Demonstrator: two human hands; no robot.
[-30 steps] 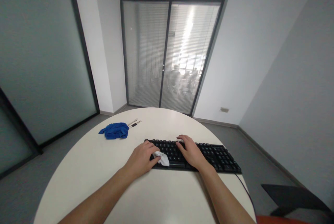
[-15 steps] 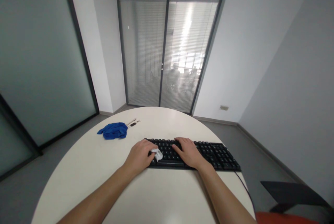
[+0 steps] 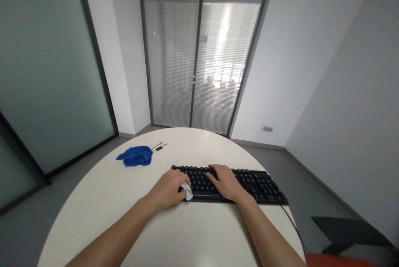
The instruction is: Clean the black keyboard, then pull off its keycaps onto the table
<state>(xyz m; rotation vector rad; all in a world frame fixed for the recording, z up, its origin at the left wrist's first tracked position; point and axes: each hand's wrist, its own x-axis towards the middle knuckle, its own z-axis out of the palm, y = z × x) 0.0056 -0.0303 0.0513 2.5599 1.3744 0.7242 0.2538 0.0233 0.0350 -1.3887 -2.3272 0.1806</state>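
A black keyboard (image 3: 202,182) lies on the round white table in front of me. Over its left end, my left hand (image 3: 170,187) is closed around a crumpled white tissue (image 3: 187,191), part of which sticks out by the thumb. My right hand (image 3: 225,182) rests on the middle of the keys with fingers spread, palm down, holding nothing. The keys beneath both hands are hidden.
A bunched blue cloth (image 3: 137,156) lies at the table's left, with thin sticks and a small dark-handled tool (image 3: 160,148) beside it. The keyboard cable (image 3: 293,222) runs over the right edge of the white table (image 3: 102,200). A chair (image 3: 352,231) stands at lower right.
My left hand has shifted slightly toward me and to the left with the tissue, uncovering the keyboard's upper left corner. My right hand has stayed in place.
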